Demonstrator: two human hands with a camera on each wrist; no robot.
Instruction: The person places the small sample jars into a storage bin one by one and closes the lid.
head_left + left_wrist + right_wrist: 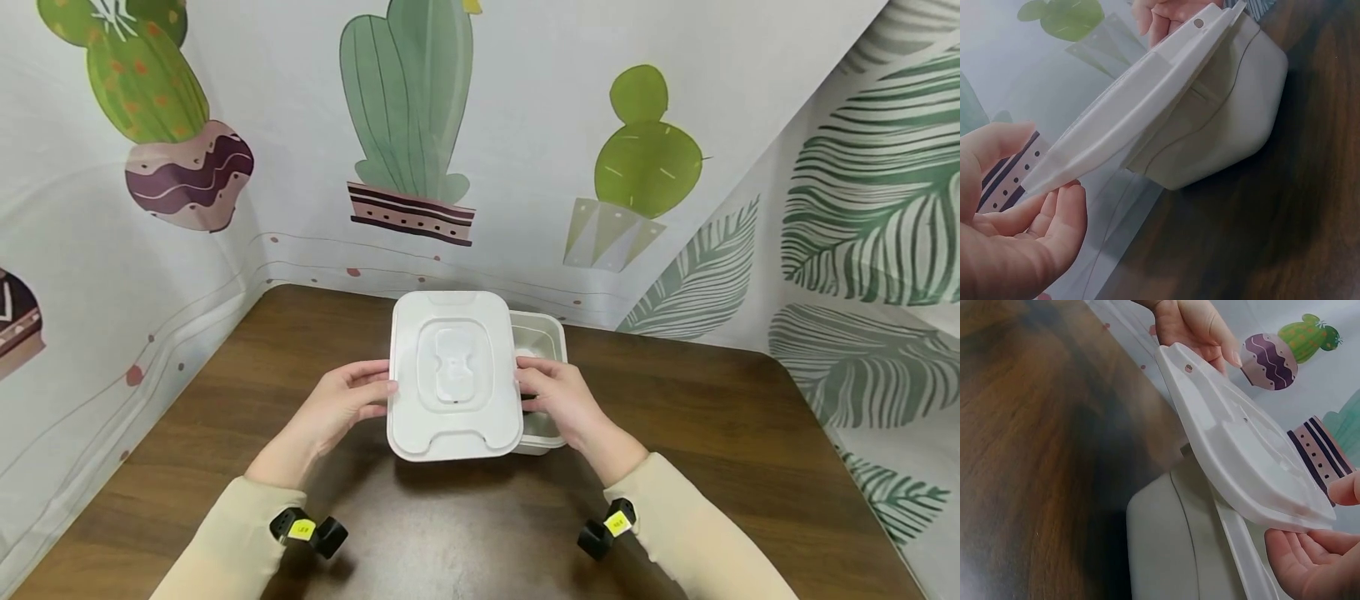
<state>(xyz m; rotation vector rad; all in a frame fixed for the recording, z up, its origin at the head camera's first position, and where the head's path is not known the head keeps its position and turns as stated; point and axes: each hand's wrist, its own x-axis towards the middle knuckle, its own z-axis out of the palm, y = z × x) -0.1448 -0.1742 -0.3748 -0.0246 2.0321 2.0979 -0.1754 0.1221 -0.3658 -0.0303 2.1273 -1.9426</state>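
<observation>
A white lid (480,417) with a recessed middle panel is held up by its two side edges. My left hand (341,406) holds the left edge, the fingers beneath it and the thumb above in the left wrist view. At the opposite edge, my right hand (558,398) holds the lid in the same way, with fingertips under the rim (1310,526). Partly behind the lid stands an open white plastic box (542,437); its right part shows and the rest is covered. In both wrist views the lid is tilted and raised over the box's rim.
The box stands on a dark brown wooden table (697,467), near its back edge. Behind the table hangs a white cloth (525,125) printed with cacti and leaves. Each wrist wears a black strap with a small camera (328,537) below the hand.
</observation>
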